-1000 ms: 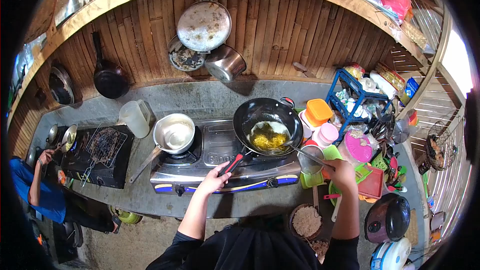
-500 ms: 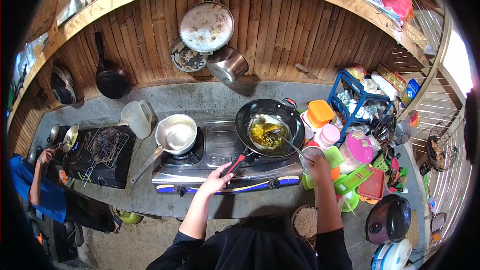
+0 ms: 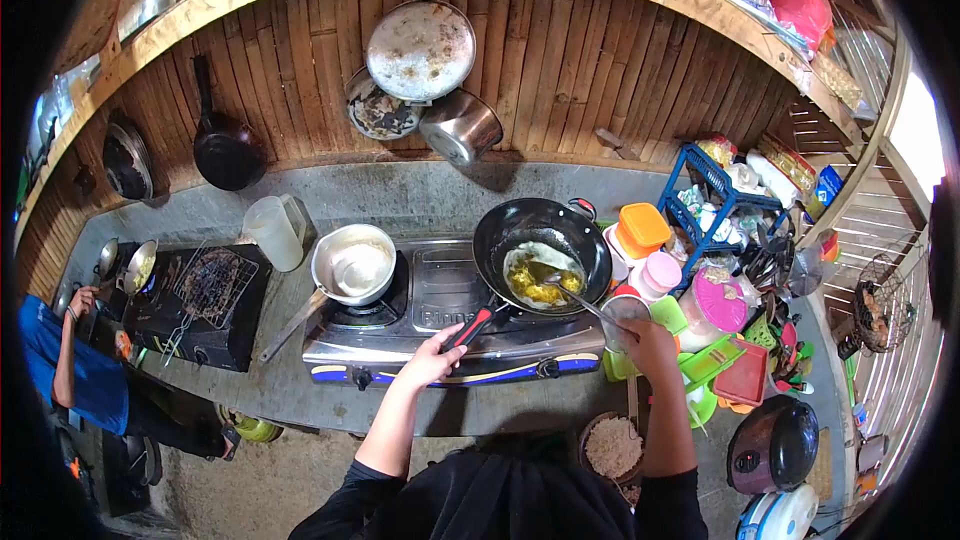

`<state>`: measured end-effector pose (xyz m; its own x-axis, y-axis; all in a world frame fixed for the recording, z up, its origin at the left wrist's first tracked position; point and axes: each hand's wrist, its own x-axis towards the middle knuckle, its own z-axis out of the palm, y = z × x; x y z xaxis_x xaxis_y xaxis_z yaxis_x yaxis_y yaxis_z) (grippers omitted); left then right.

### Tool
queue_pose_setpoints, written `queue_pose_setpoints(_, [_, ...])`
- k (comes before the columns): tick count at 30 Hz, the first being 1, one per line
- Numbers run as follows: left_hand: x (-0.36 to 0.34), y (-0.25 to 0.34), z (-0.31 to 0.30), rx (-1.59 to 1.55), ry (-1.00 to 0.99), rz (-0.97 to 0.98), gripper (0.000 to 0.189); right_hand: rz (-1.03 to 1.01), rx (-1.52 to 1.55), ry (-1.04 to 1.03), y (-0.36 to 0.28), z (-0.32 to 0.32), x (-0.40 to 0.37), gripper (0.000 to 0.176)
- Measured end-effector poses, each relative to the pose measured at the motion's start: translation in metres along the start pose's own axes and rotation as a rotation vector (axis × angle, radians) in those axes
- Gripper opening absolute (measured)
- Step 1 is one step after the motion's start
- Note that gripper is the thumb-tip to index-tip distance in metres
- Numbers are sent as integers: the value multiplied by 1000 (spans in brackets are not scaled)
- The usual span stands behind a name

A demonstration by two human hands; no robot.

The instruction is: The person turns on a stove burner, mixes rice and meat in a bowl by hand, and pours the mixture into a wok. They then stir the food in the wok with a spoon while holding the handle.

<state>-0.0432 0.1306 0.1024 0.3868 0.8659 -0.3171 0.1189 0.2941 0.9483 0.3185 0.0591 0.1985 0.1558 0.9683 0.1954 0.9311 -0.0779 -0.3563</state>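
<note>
A black wok (image 3: 500,230) stands on the right burner of the gas stove (image 3: 450,285), with yellow oil and a pale, foamy mass (image 3: 543,265) in its bottom. My left hand (image 3: 432,360) is wrapped round the wok's red and black handle (image 3: 470,328). In my right hand (image 3: 648,338) is the handle of a metal cooking spoon or spatula (image 3: 595,311). Its head dips into the oil, so its exact shape is hidden. On the left burner sits a light metal saucepan (image 3: 353,265) with a long handle; neither hand touches it.
Plastic containers (image 3: 643,230), a pink-lidded tub (image 3: 720,298) and a blue rack (image 3: 715,175) crowd the right side. A bowl of rice-like grains (image 3: 612,447) is below my right forearm. At left, a person in blue (image 3: 95,390) stands by another stove (image 3: 235,348).
My right hand has shifted slightly right and down, drawing the utensil's head through the oil. My left hand keeps its hold. The other person's hand has moved left, away from the small pan.
</note>
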Motion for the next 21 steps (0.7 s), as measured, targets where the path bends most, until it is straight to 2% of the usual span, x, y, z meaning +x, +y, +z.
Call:
queue_pose_setpoints(6, [-1, 2, 0, 4, -1, 12, 51, 60, -13, -32, 4, -48, -21, 26])
queue_pose_setpoints(10, [-2, 5, 1, 4, -3, 16, 51, 38, -61, -4, 12, -55, -27, 26])
queue_pose_setpoints(13, [-1, 4, 1, 16, 8, 6, 51, 38, -71, 14, 14, -49, -25, 26])
queue_pose_setpoints(15, [-1, 4, 0, 20, 4, 7, 51, 122, -33, -26, 12, -41, -21, 26])
queue_pose_setpoints(21, [-2, 6, 0, 3, -1, 3, 51, 35, 64, 62, 25, 15, -1, 25])
